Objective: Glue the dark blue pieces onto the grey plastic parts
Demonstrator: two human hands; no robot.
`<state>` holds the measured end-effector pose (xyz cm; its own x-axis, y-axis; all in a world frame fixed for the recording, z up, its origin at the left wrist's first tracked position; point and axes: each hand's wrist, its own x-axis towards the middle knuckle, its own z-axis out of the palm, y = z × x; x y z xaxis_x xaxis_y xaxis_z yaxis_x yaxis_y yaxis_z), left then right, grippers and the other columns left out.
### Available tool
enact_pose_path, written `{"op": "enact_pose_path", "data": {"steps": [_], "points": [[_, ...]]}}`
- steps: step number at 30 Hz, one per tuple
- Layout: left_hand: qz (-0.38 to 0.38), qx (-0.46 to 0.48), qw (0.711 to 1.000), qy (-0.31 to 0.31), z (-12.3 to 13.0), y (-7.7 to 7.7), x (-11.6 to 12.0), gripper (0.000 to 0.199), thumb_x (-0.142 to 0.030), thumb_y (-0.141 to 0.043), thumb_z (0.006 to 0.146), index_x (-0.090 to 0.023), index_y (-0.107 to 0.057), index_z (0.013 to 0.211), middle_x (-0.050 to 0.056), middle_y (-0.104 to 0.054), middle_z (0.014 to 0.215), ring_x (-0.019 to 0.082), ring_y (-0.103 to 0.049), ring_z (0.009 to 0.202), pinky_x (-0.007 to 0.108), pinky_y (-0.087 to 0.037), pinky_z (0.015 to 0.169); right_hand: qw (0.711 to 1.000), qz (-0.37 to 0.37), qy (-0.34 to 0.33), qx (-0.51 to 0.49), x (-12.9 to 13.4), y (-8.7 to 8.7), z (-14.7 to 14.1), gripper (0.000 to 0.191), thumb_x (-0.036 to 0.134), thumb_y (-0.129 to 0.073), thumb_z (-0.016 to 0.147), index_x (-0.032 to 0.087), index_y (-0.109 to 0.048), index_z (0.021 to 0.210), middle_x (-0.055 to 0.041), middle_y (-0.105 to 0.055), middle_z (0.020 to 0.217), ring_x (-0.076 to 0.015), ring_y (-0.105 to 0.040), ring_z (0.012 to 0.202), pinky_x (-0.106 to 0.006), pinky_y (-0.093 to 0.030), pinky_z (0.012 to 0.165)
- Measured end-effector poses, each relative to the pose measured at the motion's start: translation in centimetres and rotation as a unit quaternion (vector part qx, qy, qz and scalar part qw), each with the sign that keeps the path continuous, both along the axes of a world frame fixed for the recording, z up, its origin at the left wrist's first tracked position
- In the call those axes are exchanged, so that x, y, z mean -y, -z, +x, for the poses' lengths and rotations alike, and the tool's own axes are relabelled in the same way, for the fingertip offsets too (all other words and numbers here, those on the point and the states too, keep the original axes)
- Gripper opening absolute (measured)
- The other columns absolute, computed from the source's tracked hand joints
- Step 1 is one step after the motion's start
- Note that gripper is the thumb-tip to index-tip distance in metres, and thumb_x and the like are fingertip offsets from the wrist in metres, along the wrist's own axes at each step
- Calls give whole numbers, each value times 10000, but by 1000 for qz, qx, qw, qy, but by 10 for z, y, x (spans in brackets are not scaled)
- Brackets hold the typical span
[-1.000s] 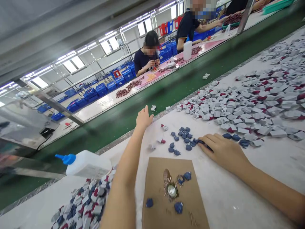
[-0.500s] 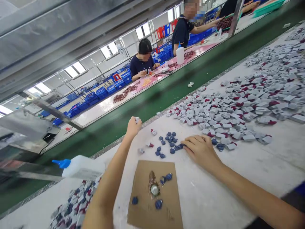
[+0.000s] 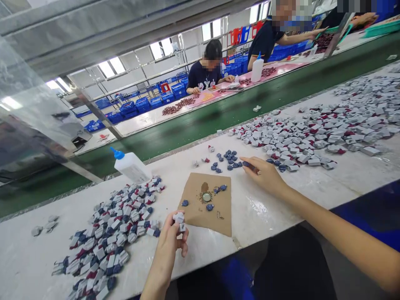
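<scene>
My left hand [image 3: 171, 238] is at the near table edge, fingers curled round small light-grey plastic pieces [image 3: 180, 220]. Farther off to the right, my right hand [image 3: 265, 173] pinches a small dark-blue piece [image 3: 246, 163] between thumb and fingertips, low over the table. Beside it lies a loose cluster of dark-blue pieces [image 3: 230, 157]. Between my hands is a brown cardboard sheet [image 3: 193, 216] bearing a bottle cap [image 3: 206, 196], a brown smear and several blue pieces.
A white bottle with a blue nozzle [image 3: 131, 166] stands behind a heap of grey, blue and dark-red pieces [image 3: 112, 237]. A large grey heap [image 3: 296, 137] spreads to the right. Beyond runs a green conveyor belt [image 3: 193, 129], with co-workers [image 3: 208, 73] across it.
My left hand has come back from the belt side of the table to the near edge, with grey pieces in it. My right hand remains by the blue cluster. The camera view has shifted.
</scene>
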<state>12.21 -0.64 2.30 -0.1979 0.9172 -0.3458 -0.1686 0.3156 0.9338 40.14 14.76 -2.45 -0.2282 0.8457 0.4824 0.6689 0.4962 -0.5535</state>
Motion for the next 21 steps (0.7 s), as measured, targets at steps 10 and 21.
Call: {"op": "enact_pose_path", "data": {"steps": [10,21], "points": [[40,-124,991,-27,-1,53,23,403,-422,-515,771,-186,-514,1098,32,-505,839,106,-489,615,223,-467,497,980,-127,-43,150,58,7,-4,322,299,-404,826,190,-583,1070,-107,-578,980,-172,-566,696,-297,-469,587],[52,40,991,-114,-1,39,20,244,-276,-685,643,-158,-576,827,5,-634,730,96,-573,639,188,-490,542,948,-33,-121,291,55,2,0,316,267,-326,898,184,-568,1083,-101,-590,966,-204,-581,817,-307,-437,641]]}}
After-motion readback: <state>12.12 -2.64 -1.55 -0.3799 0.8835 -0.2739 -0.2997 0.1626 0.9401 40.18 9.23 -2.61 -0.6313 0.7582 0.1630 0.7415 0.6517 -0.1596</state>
